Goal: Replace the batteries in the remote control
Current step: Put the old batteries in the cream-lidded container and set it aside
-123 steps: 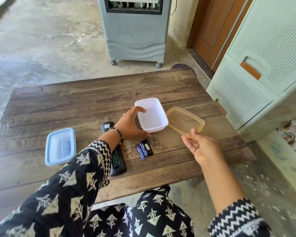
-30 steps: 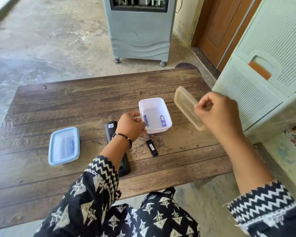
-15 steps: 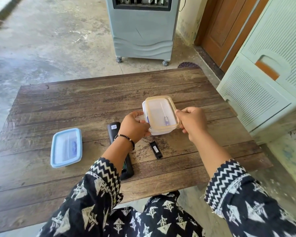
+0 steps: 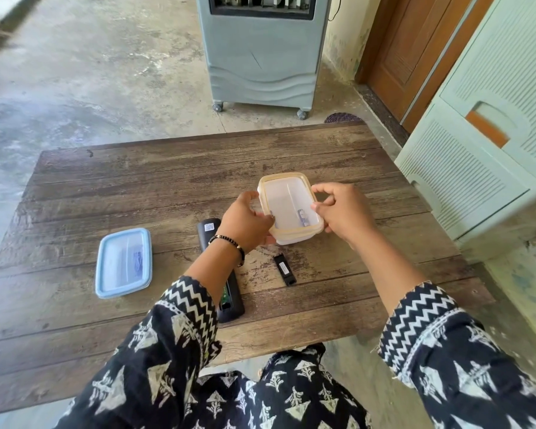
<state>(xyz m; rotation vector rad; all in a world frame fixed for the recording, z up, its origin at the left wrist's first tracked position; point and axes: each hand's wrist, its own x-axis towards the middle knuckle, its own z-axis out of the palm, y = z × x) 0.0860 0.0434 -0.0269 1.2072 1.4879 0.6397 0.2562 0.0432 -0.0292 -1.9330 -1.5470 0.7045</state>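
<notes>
I see the black remote control [image 4: 209, 228] lying lengthwise, battery bay open, its black cover [image 4: 284, 269] loose on the wood beside it, blue batteries [image 4: 302, 217] inside the lidded white box [image 4: 291, 239]

Both sleeves [image 4: 155, 345] dark navy/black with a white tree-like print, cuffs banded in white zigzag. Black bead bracelet [image 4: 229, 244] on left wrist, frame centre. Same print on lap, bottom centre.

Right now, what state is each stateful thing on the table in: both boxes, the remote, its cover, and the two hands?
White box: beige lid on, batteries inside, held by both hands.
Blue-lidded box: closed, flat on the table, untouched.
Remote: face down, battery bay open.
Battery cover: off, lying beside the remote.
Left hand: gripping the white box.
Right hand: gripping the white box.
</notes>
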